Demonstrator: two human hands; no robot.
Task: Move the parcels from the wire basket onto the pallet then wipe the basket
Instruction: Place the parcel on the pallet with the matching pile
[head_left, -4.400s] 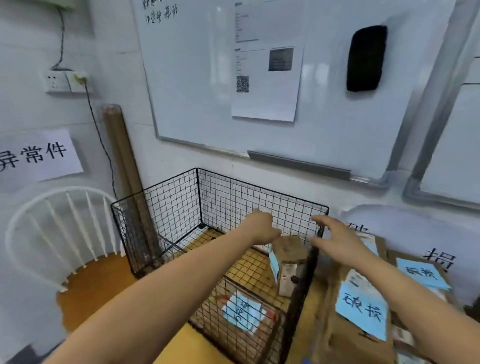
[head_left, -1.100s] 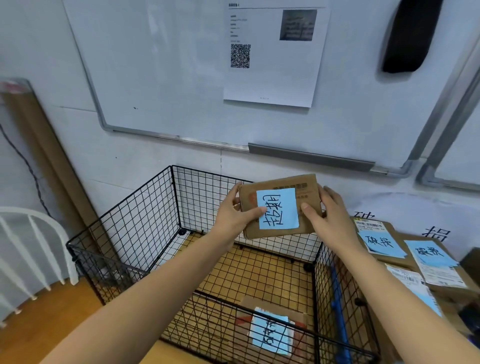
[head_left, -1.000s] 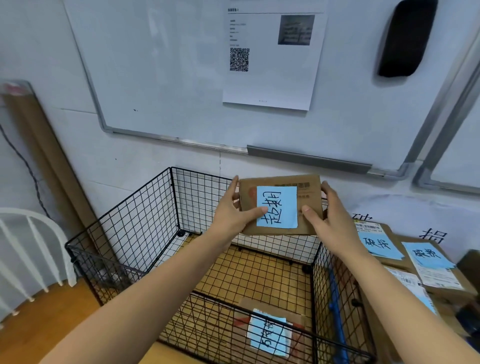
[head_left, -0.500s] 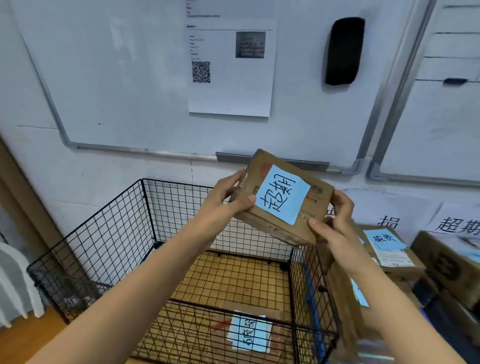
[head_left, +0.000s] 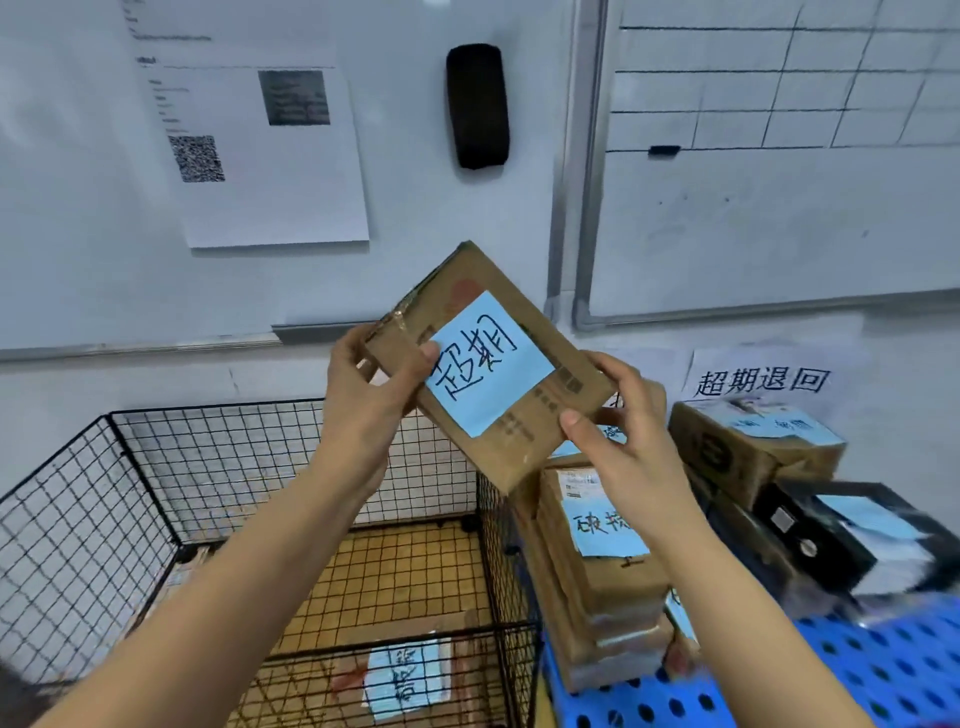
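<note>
Above the right-hand rim of the wire basket (head_left: 156, 493) a cardboard parcel (head_left: 488, 364) is held tilted in mid-air, its blue handwritten label facing the camera. It is pinched from both ends: the left hand (head_left: 363, 405) is closed on its left end with the thumb on the top face, and the right hand (head_left: 623, 436) is closed on its lower right corner, thumb on the near edge. The step in hand is judged to be the transfer phase, parcel lifted clear and on its way across; wiping is not yet begun and no cloth is seen. One parcel is in the air and one labelled parcel (head_left: 410, 670) is left lying flat on the basket floor near the front wall, so at least one more trip is needed. On the blue perforated pallet (head_left: 883, 670) a stack of brown parcels (head_left: 597, 571) stands just beside the basket; its count cannot be told exactly. Further right one brown box (head_left: 753, 447) and one black box (head_left: 841, 535) are seen. Next, the held parcel is to be carried right and set level on the pallet or atop a stable stack, then released.
</note>
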